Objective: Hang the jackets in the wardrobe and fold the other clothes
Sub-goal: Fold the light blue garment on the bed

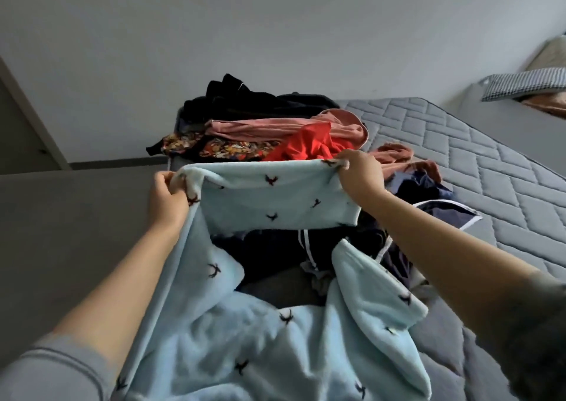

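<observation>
a grey quilted mattress (pixel 459 143) fills the right side, carrying a heap of clothes (pixel 263 125) at twelve o'clock: black pieces at the back, pink, red and flowered ones in front, dark navy ones nearer. a pale blue fleece garment (pixel 245 339) with small dark birds spreads from six o'clock up to the centre. the left hand (pixel 167 197) pinches its upper edge at nine o'clock, the right hand (pixel 358 172) grips the same edge at two o'clock, fingers curled into the cloth.
</observation>
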The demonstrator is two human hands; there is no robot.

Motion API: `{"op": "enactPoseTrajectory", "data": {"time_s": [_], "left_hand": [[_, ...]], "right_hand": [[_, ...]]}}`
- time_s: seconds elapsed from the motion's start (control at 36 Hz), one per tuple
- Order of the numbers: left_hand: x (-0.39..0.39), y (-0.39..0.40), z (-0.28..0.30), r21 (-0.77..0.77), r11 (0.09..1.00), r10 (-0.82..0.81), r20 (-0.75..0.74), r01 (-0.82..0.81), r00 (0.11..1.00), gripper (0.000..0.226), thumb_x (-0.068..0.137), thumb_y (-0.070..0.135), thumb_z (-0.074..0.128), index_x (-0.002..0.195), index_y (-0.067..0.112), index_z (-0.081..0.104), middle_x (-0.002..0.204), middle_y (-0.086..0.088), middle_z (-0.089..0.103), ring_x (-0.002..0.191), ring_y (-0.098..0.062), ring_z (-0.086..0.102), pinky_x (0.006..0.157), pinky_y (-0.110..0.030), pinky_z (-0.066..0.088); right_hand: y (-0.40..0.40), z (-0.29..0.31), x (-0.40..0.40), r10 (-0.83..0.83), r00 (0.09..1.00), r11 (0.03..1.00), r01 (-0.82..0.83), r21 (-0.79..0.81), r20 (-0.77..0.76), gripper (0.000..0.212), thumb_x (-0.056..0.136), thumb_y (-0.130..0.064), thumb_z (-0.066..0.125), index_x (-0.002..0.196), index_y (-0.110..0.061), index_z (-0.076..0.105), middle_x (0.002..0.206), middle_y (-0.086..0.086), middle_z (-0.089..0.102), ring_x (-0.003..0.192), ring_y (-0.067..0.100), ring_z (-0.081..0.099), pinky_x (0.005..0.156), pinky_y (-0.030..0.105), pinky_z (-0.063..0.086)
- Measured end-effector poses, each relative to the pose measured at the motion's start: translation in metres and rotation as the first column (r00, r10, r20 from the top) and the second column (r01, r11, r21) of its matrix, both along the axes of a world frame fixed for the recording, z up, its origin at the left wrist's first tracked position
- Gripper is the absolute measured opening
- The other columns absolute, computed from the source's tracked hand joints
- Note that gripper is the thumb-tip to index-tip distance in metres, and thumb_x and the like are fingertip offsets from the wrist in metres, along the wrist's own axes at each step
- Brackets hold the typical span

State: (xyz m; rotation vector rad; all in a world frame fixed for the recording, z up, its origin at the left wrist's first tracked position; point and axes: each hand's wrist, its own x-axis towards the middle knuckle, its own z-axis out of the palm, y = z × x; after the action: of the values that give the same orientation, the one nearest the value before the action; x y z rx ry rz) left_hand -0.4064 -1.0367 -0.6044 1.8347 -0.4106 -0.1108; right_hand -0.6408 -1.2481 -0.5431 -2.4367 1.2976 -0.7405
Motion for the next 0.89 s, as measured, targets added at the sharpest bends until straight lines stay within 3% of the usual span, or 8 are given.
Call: {"op": "enactPoseTrajectory", "data": {"time_s": [0.14, 0.19, 0.31, 0.53, 0.69, 0.75, 0.83, 0.89], "left_hand": [[-0.006, -0.005, -0.039, 0.359, 0.922, -0.204, 0.124, 0.148, 0.971, 0.053, 0.094, 0.031, 0.056, 0.139, 0.016, 0.032, 0.146, -0.016, 0.035, 0.134, -0.035, 0.032, 0.110, -0.050, 0.026], [-0.011, -0.003, -0.050, 0.543, 0.806, -0.386, 0.181, 0.235, 0.904, 0.077, 0.089, 0.039, 0.062, 0.150, 0.020, 0.018, 0.160, -0.011, 0.005, 0.146, -0.028, 0.007, 0.117, -0.049, 0.008], [-0.018, 0.002, -0.062, 0.836, 0.422, -0.603, -0.031, 0.351, 0.797, 0.097, 0.080, 0.056, 0.065, 0.151, 0.034, 0.002, 0.158, 0.002, -0.020, 0.147, -0.024, -0.012, 0.116, -0.058, -0.001], [-0.057, 0.025, -0.067, 0.868, 0.240, -0.618, -0.209, 0.435, 0.758, 0.100, 0.079, 0.062, 0.065, 0.153, 0.028, 0.006, 0.153, -0.004, -0.036, 0.145, -0.034, -0.019, 0.116, -0.058, 0.011], [-0.126, 0.053, -0.082, 0.834, -0.210, -0.712, -0.489, 0.511, 0.505, 0.109, 0.065, 0.077, 0.065, 0.151, 0.040, 0.009, 0.158, 0.008, -0.024, 0.143, -0.027, -0.028, 0.112, -0.066, 0.000], [-0.140, 0.064, -0.089, 0.884, -0.219, -0.742, -0.426, 0.414, 0.518, 0.103, 0.070, 0.066, 0.069, 0.151, 0.034, 0.013, 0.159, 0.005, -0.013, 0.145, -0.028, -0.019, 0.109, -0.068, 0.008], [-0.149, 0.080, -0.093, 0.975, -0.071, -0.816, -0.177, 0.209, 0.550, 0.053, 0.088, 0.025, 0.058, 0.138, 0.029, 0.038, 0.146, -0.002, 0.021, 0.141, -0.029, 0.009, 0.108, -0.051, 0.033], [-0.152, 0.086, -0.095, 0.954, 0.054, -0.809, -0.132, 0.296, 0.572, 0.048, 0.087, 0.001, 0.044, 0.128, 0.025, 0.050, 0.137, -0.001, 0.035, 0.138, -0.026, 0.019, 0.108, -0.036, 0.034]], "right_hand": [[-0.007, -0.035, 0.029, 0.184, 0.983, 0.911, -0.162, 0.380, -0.021, 0.071, 0.090, -0.005, 0.054, 0.152, -0.017, 0.022, 0.161, 0.009, 0.005, 0.144, 0.029, 0.021, 0.100, 0.033, 0.036], [0.005, -0.058, 0.019, 0.234, 0.970, 0.910, -0.194, 0.367, -0.068, 0.067, 0.089, -0.006, 0.057, 0.149, -0.013, 0.029, 0.160, 0.010, 0.012, 0.146, 0.028, 0.016, 0.112, 0.033, 0.026], [0.037, -0.099, -0.031, 0.242, 0.952, 0.937, -0.179, 0.299, -0.187, 0.049, 0.086, -0.013, 0.062, 0.135, -0.010, 0.053, 0.148, 0.011, 0.038, 0.137, 0.028, 0.034, 0.110, 0.031, 0.029], [0.103, -0.149, -0.135, 0.129, 0.943, 0.975, -0.064, 0.214, -0.307, 0.082, 0.076, -0.052, 0.065, 0.145, -0.028, 0.029, 0.138, -0.002, 0.036, 0.122, 0.024, 0.037, 0.094, 0.039, 0.039], [0.122, -0.176, -0.160, 0.167, 0.853, 0.975, -0.070, 0.209, -0.495, 0.125, 0.060, -0.082, 0.056, 0.151, -0.028, -0.010, 0.126, 0.000, 0.032, 0.112, 0.025, 0.045, 0.087, 0.037, 0.040], [0.124, -0.179, -0.164, 0.193, 0.844, 0.969, -0.085, 0.232, -0.501, 0.125, 0.060, -0.078, 0.062, 0.152, -0.026, -0.007, 0.124, 0.002, 0.035, 0.111, 0.026, 0.045, 0.088, 0.037, 0.040], [0.128, -0.178, -0.165, 0.228, 0.869, 0.934, -0.067, 0.352, -0.439, 0.104, 0.069, -0.053, 0.070, 0.148, -0.024, 0.009, 0.119, 0.005, 0.041, 0.106, 0.027, 0.052, 0.076, 0.034, 0.041], [0.133, -0.172, -0.165, 0.251, 0.876, 0.922, -0.087, 0.377, -0.411, 0.080, 0.075, -0.035, 0.063, 0.142, -0.024, 0.020, 0.117, 0.007, 0.046, 0.098, 0.031, 0.059, 0.070, 0.035, 0.041]]}}
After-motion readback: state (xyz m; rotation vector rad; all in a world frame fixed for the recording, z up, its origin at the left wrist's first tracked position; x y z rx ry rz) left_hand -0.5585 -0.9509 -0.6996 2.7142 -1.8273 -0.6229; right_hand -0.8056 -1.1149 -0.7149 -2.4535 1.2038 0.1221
